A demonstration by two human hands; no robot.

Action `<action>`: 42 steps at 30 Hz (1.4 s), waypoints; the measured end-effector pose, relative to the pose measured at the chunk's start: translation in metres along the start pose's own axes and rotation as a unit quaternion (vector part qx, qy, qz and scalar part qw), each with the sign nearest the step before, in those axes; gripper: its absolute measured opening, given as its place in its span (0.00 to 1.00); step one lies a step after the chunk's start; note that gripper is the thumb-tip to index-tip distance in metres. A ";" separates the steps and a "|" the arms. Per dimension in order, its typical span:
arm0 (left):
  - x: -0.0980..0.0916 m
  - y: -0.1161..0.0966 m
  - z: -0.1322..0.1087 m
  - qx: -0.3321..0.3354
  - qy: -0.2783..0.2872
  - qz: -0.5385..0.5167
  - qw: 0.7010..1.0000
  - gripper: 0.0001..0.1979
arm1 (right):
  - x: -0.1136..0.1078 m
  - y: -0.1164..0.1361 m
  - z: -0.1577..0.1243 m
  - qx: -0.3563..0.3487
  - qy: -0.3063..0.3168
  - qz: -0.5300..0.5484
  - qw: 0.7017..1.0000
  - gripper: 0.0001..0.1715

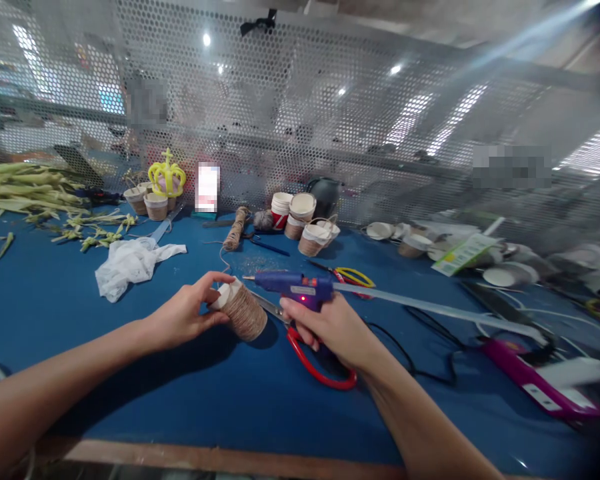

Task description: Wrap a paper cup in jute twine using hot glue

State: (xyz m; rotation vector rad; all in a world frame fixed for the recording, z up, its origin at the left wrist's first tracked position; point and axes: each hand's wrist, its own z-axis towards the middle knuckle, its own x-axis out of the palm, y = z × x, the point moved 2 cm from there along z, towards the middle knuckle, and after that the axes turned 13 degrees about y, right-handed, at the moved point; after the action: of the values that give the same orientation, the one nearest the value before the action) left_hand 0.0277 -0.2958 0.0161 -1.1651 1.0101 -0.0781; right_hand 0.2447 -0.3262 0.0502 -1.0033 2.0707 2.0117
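Observation:
My left hand (187, 312) holds a paper cup (244, 312) by its white rim end. Brown twine is wound around the cup, which lies tilted on its side above the blue table. A strand of twine runs from near the rim back to a twine bundle (236, 229). In my right hand (330, 327) is a blue glue gun (293, 283), its nozzle pointing left, just above the cup's rim. A long clear glue stick (430, 307) sticks out of the gun's back. Red-handled scissors (317, 371) lie under the gun, partly hidden by my right hand.
Several twine-wrapped cups (314, 239) stand at the back. A white cloth (130, 263) and green husks (30, 187) lie left. On the right are a purple power strip (535, 380), cables and more cups. Yellow-handled pliers (354, 277) lie behind the gun. A perforated metal screen (280, 100) borders the table.

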 end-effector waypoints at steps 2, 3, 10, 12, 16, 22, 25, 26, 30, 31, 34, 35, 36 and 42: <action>0.000 0.000 0.000 -0.001 0.007 0.017 1.000 0.24 | -0.005 -0.003 0.006 -0.004 0.000 0.090 0.996 0.14; 0.000 0.000 0.000 0.000 0.008 0.024 1.000 0.24 | -0.009 -0.005 0.009 -0.010 -0.007 0.133 0.991 0.10; 0.001 0.002 0.000 0.021 0.002 0.039 0.999 0.24 | -0.034 -0.025 0.040 0.063 -0.141 0.242 0.958 0.06; 0.002 0.002 0.000 0.025 0.000 0.046 0.999 0.24 | -0.034 -0.029 0.049 0.080 -0.141 0.223 0.961 0.07; 0.003 0.001 -0.001 0.020 0.006 0.057 0.998 0.24 | -0.030 -0.038 0.065 0.121 -0.128 0.157 0.972 0.10; 0.004 -0.002 -0.002 0.023 0.013 0.063 0.998 0.30 | -0.026 -0.054 0.079 0.195 -0.117 -0.011 0.974 0.14; 0.005 -0.003 -0.003 0.029 0.014 0.072 0.997 0.30 | -0.026 -0.055 0.082 0.211 -0.131 -0.102 0.963 0.15; 0.005 -0.004 -0.003 0.031 0.015 0.075 0.997 0.30 | -0.026 -0.052 0.081 0.206 -0.139 -0.129 0.960 0.14; 0.008 -0.004 -0.004 0.038 0.015 0.091 0.995 0.29 | -0.020 -0.024 0.073 0.122 -0.163 -0.216 0.955 0.07; 0.008 -0.004 -0.005 0.041 0.015 0.096 0.994 0.29 | -0.017 -0.014 0.070 0.088 -0.154 -0.228 0.957 0.07; 0.009 -0.005 -0.005 0.057 0.016 0.103 0.993 0.31 | -0.005 0.015 0.065 -0.022 -0.066 -0.233 0.970 0.14; 0.009 -0.005 -0.005 0.061 0.015 0.104 0.993 0.32 | 0.000 0.023 0.064 -0.062 -0.022 -0.226 0.972 0.16; 0.009 -0.005 -0.005 0.065 0.014 0.106 0.992 0.33 | 0.005 0.029 0.064 -0.096 0.014 -0.222 0.970 0.17; 0.007 -0.011 -0.008 0.110 0.014 0.136 0.985 0.33 | 0.015 0.042 0.068 -0.163 0.008 -0.268 0.949 0.12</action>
State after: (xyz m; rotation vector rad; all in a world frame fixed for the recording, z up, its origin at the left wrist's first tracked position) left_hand 0.0312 -0.3103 0.0205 -0.8210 1.1461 0.0110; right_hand 0.1867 -0.2727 0.0698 -1.4440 1.2799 2.0613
